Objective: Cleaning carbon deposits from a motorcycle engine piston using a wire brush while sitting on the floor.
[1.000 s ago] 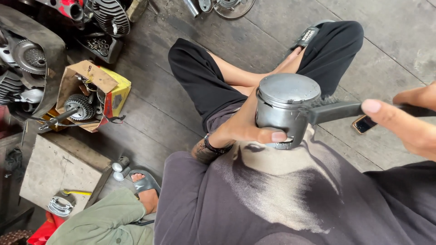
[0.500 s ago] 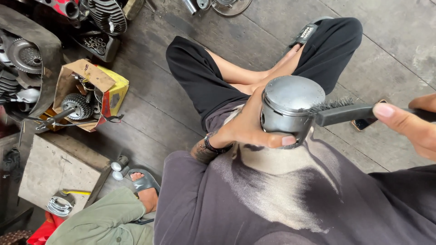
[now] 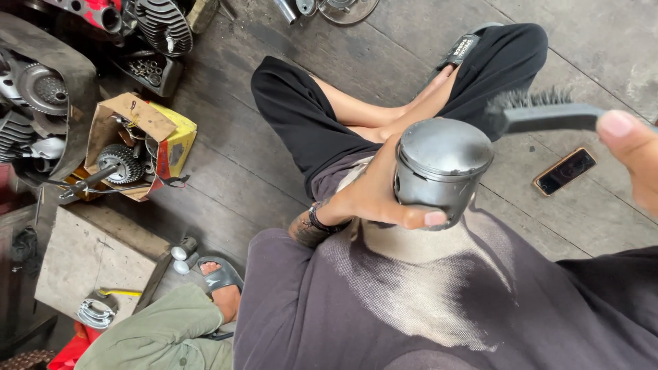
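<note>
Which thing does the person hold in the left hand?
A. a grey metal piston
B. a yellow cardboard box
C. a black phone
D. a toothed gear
A: the left hand wraps around the grey metal piston, while the right hand holds a black brush beside its top.

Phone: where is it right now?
In the head view the phone lies face up on the plank floor at the person's right, just below the brush held in the right hand and right of the piston.
</note>
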